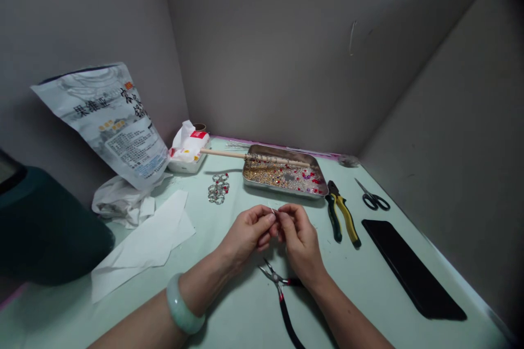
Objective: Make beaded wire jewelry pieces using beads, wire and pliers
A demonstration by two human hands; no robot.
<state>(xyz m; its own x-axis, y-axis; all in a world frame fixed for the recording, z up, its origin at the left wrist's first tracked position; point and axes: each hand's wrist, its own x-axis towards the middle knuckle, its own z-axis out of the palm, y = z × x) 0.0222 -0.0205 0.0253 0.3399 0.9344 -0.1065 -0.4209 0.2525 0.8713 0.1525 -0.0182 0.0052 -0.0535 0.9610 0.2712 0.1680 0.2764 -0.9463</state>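
My left hand [252, 229], with a pale green bangle [182, 305] on its wrist, meets my right hand [298, 234] over the middle of the table. Both hands pinch a short, thin piece of wire [273, 210] between thumbs and fingertips; most of it is hidden. Below them lie black-handled pliers [276, 279] with jaws apart, partly under my right wrist. Beyond my hands a metal tray [286, 192] holds gold, clear and red beads. A wooden stick [225, 153] rests across it. Left of the tray sits a cluster of wire rings with red beads [218, 189].
On the right are yellow-and-green cutting pliers [344, 212], small scissors [372, 196] and a black phone-like slab [411, 267]. To the left stand a large pouch [118, 120], a tissue pack [189, 147], white paper [139, 251] and a dark green container [49, 229]. Grey walls enclose the table.
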